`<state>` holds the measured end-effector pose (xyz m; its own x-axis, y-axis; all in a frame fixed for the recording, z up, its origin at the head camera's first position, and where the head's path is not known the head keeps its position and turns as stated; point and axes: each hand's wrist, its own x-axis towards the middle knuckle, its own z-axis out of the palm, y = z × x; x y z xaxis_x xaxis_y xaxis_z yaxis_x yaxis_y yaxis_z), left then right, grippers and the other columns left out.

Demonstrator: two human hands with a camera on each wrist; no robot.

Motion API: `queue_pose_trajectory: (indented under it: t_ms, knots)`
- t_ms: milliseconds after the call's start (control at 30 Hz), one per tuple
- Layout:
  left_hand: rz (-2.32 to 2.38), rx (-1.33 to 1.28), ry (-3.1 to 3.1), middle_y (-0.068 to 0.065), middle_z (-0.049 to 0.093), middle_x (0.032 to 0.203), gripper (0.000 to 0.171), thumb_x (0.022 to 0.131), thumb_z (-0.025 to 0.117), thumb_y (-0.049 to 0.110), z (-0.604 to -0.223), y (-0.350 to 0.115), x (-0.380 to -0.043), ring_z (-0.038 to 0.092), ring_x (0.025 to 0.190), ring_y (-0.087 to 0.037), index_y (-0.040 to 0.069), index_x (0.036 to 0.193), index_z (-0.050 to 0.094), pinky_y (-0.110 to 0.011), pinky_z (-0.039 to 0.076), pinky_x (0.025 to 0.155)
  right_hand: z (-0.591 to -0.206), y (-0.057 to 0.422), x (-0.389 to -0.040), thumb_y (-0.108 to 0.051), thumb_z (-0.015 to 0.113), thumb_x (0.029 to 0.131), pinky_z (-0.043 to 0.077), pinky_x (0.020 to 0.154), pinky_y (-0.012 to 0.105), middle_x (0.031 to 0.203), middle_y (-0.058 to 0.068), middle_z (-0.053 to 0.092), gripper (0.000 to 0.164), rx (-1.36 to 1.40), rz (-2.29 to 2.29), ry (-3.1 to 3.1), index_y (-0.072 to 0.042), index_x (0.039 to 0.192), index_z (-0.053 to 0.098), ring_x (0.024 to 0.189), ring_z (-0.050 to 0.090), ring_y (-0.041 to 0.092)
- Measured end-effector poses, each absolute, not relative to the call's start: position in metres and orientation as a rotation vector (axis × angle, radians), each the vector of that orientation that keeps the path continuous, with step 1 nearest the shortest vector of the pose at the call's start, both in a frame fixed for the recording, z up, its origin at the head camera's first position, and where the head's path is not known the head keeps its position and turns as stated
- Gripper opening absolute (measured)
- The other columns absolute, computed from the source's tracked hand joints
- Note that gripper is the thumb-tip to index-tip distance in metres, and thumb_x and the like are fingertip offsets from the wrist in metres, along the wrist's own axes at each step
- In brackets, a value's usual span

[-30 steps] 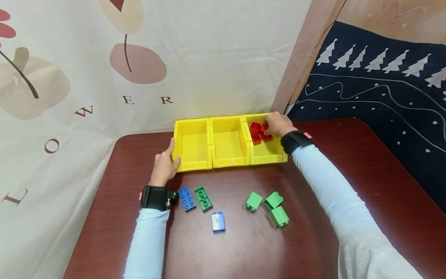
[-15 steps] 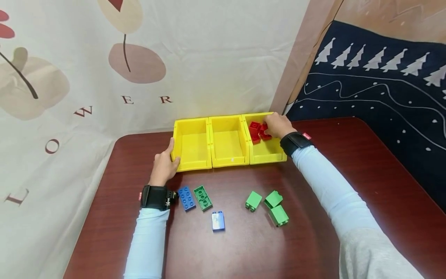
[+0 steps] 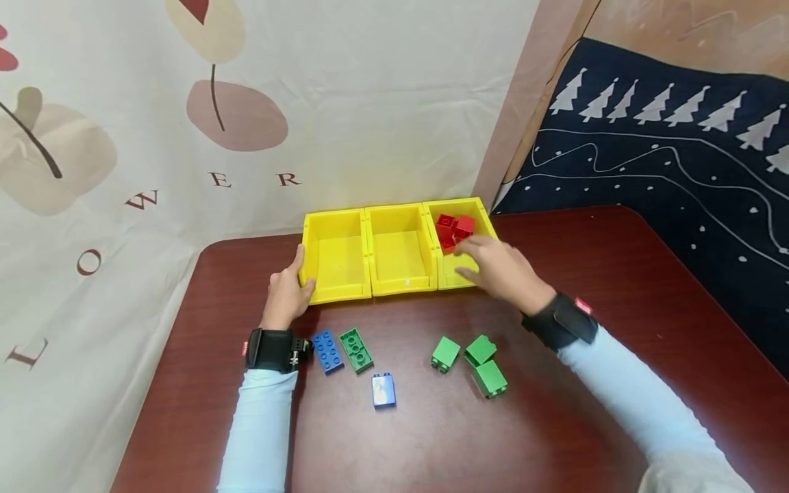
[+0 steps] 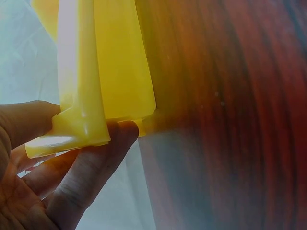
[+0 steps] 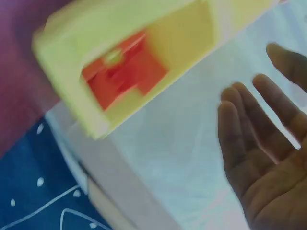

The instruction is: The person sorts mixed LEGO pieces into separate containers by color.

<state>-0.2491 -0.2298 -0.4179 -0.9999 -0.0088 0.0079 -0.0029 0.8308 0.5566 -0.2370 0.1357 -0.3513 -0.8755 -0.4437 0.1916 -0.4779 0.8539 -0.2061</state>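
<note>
A yellow three-compartment bin (image 3: 403, 284) stands at the table's back edge. My left hand (image 3: 286, 298) grips its left end; in the left wrist view, the thumb (image 4: 31, 120) and fingers (image 4: 98, 165) lie on opposite sides of the yellow wall (image 4: 81, 72). Several red bricks (image 3: 446, 231) sit in the right compartment. Over that compartment's front right part is my right hand (image 3: 502, 270), fingers apart and holding nothing. The right wrist view shows the spread fingers (image 5: 235, 129) away from the blurred red bricks (image 5: 127, 72).
In front of the bin lie a blue brick (image 3: 327, 352) and a green brick (image 3: 356, 350) side by side. A smaller blue brick (image 3: 383, 390) is nearer me. Green bricks (image 3: 490, 378) lie to the right. A printed cloth (image 3: 382, 103) hangs behind the table.
My right hand has left the red bricks and drawn back toward me, with its fingers now apart. The left hand keeps its grip on the bin. The loose bricks have not moved.
</note>
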Motion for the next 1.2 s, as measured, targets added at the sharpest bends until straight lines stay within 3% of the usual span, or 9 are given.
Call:
queue_pose_trajectory:
  t_ms: [267, 533, 767, 833, 1033, 1200]
  knots:
    - [-0.909, 0.003, -2.990, -0.025, 0.057, 0.088, 0.072, 0.099, 0.056, 0.016, -0.419, -0.231, -0.250, 0.047, 0.068, -0.031, 0.014, 0.158, 0.015, -0.033, 0.044, 0.070, -0.375, 0.131, -0.170, -0.025, 0.084, 0.076, 0.058, 0.066, 0.034, 0.094, 0.010, 0.072, 0.035, 0.697, 0.415, -2.950, -0.003, 0.102, 0.073, 0.080, 0.068, 0.021]
    - [-0.918, 0.014, -2.997, -0.018, 0.049, 0.077, 0.074, 0.099, 0.056, 0.016, -0.422, -0.233, -0.249, 0.042, 0.062, -0.027, 0.016, 0.158, 0.012, -0.033, 0.043, 0.067, -0.390, 0.126, -0.141, -0.029, 0.084, 0.076, 0.047, 0.047, 0.028, 0.083, 0.006, 0.067, 0.033, 0.529, 0.318, -3.105, -0.006, 0.096, 0.072, 0.062, 0.061, 0.017]
    - [-0.924, 0.009, -2.986, -0.030, 0.059, 0.100, 0.072, 0.099, 0.056, 0.016, -0.422, -0.232, -0.249, 0.048, 0.072, -0.032, 0.014, 0.158, 0.015, -0.034, 0.044, 0.070, -0.400, 0.127, -0.137, -0.022, 0.083, 0.077, 0.029, 0.047, 0.022, 0.062, -0.001, 0.041, 0.027, 0.475, 0.378, -3.108, -0.009, 0.073, 0.060, 0.056, 0.038, 0.012]
    - [-0.925, 0.013, -2.983, -0.030, 0.059, 0.104, 0.072, 0.099, 0.056, 0.016, -0.421, -0.232, -0.250, 0.050, 0.074, -0.033, 0.014, 0.158, 0.014, -0.034, 0.045, 0.071, -0.402, 0.127, -0.137, -0.022, 0.083, 0.077, 0.027, 0.047, 0.022, 0.062, -0.002, 0.041, 0.025, 0.463, 0.391, -3.094, -0.009, 0.074, 0.062, 0.055, 0.037, 0.011]
    - [-0.924, 0.011, -2.994, -0.022, 0.055, 0.085, 0.074, 0.099, 0.055, 0.017, -0.422, -0.231, -0.252, 0.045, 0.068, -0.028, 0.018, 0.158, 0.011, -0.033, 0.045, 0.067, -0.402, 0.128, -0.133, -0.023, 0.084, 0.076, 0.035, 0.046, 0.022, 0.070, 0.001, 0.058, 0.025, 0.425, 0.412, -3.092, -0.005, 0.087, 0.071, 0.056, 0.045, 0.011]
    - [-0.929, 0.018, -2.991, -0.019, 0.052, 0.081, 0.073, 0.099, 0.056, 0.016, -0.423, -0.231, -0.253, 0.044, 0.065, -0.027, 0.016, 0.158, 0.013, -0.032, 0.044, 0.065, -0.403, 0.130, -0.134, -0.021, 0.086, 0.074, 0.034, 0.046, 0.022, 0.067, 0.000, 0.055, 0.029, 0.458, 0.431, -3.090, -0.003, 0.090, 0.071, 0.055, 0.043, 0.010]
